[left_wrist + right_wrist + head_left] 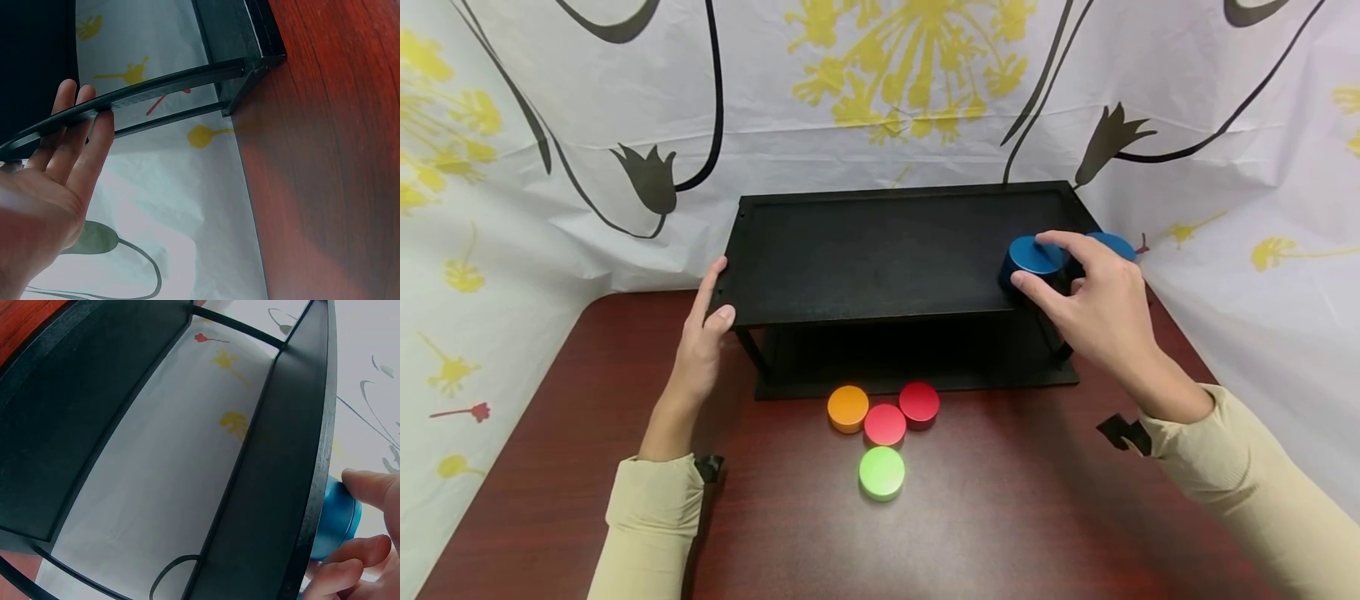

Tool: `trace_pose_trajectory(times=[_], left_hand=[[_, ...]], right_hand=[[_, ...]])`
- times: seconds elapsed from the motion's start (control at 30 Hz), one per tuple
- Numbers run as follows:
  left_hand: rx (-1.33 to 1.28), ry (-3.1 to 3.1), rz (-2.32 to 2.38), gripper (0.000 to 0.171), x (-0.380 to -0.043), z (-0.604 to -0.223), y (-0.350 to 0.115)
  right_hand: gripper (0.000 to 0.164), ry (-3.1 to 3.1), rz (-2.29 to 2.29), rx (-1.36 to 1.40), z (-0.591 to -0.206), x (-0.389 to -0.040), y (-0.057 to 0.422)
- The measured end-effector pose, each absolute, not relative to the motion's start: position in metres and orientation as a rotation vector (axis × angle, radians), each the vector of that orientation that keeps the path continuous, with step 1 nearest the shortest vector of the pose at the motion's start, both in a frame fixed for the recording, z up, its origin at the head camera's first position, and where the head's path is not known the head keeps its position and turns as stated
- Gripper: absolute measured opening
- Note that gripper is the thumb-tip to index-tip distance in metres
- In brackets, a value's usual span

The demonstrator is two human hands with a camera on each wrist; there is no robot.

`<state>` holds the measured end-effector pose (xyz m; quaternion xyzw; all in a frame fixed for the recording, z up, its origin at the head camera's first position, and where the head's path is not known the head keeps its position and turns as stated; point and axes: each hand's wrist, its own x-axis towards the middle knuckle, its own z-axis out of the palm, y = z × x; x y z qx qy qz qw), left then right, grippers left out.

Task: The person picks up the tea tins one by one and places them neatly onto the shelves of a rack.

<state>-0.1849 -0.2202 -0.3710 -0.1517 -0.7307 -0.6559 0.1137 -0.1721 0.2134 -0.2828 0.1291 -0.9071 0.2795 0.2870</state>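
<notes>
My right hand [1105, 300] pinches a blue round tin [1036, 256] between thumb and fingers at the right end of the black two-tier shelf's [880, 250] top. In the right wrist view the tin [337, 519] shows beyond the shelf's edge, with the fingers curled about its side. A second blue tin [1114, 245] is partly hidden behind this hand. At the shelf's left end my left hand [700, 350] touches the side edge, its thumb at the front corner. The left wrist view shows its fingers [87, 156] nearly straight against the rim.
In front of the shelf, on the dark red wooden table [985, 508], stand an orange tin [847, 408], two red tins [919, 404] and a green tin [882, 472]. A white patterned sheet [880, 100] hangs behind the shelf and along both sides.
</notes>
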Motion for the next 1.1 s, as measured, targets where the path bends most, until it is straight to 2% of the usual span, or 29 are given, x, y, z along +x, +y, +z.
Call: trace_pose_trajectory(times=[1.1], left_hand=[[-0.435, -2.181, -1.868, 0.065, -0.1855, -0.3712, -0.2208]], right_hand=[[0.047, -2.456, 0.745, 0.312, -0.2851, -0.1742, 0.2177]])
